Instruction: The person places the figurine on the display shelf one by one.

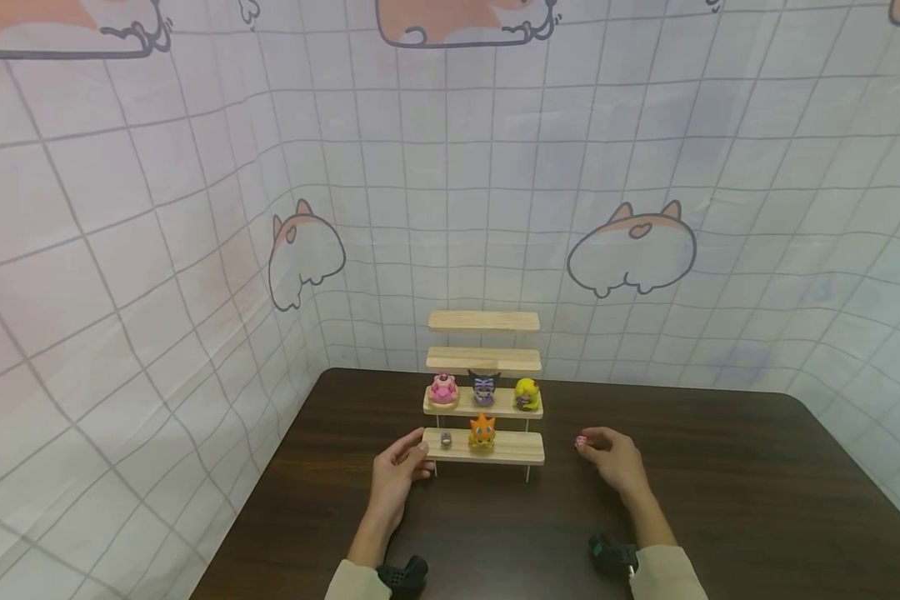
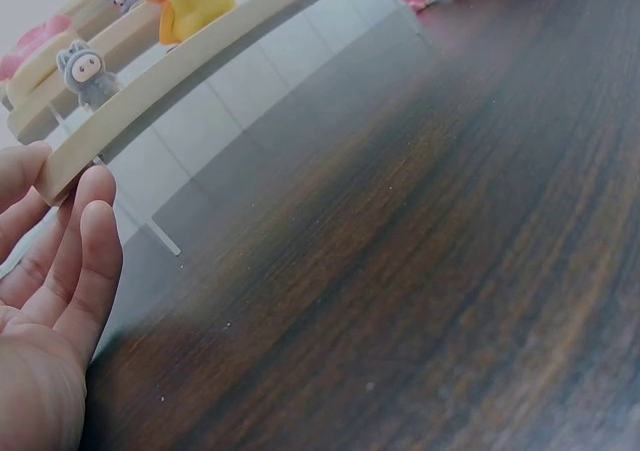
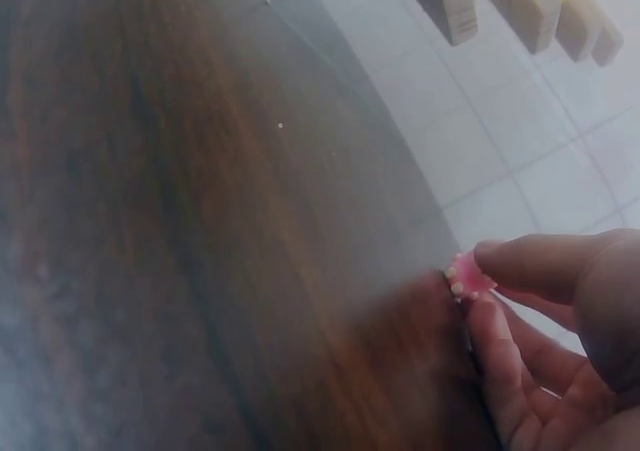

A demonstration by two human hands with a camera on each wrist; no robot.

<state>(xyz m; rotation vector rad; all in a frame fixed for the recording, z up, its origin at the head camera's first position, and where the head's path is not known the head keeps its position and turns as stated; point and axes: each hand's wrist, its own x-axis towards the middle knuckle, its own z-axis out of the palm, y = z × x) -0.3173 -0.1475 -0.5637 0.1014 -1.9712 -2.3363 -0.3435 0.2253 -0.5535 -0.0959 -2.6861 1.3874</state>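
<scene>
My left hand (image 1: 396, 471) grips the left end of the lowest wooden tier of a display stand (image 1: 521, 448), thumb at the edge and fingers beneath. On that tier sit a small grey figurine (image 2: 88, 75) at the left and an orange-and-yellow figurine (image 1: 482, 433) in the middle. To the right of the stand, my right hand (image 1: 617, 460) pinches a small pink piece with pale beads (image 3: 468, 276) between thumb and fingertips, close over the table. Its exact kind cannot be made out.
The second tier holds a pink figurine (image 1: 443, 390), a purple-and-black figurine (image 1: 483, 389) and a yellow figurine (image 1: 527, 394). Two bare upper tiers (image 1: 483, 322) rise behind. The dark wood table (image 1: 720, 483) ends at a gridded cloth backdrop (image 1: 495, 208).
</scene>
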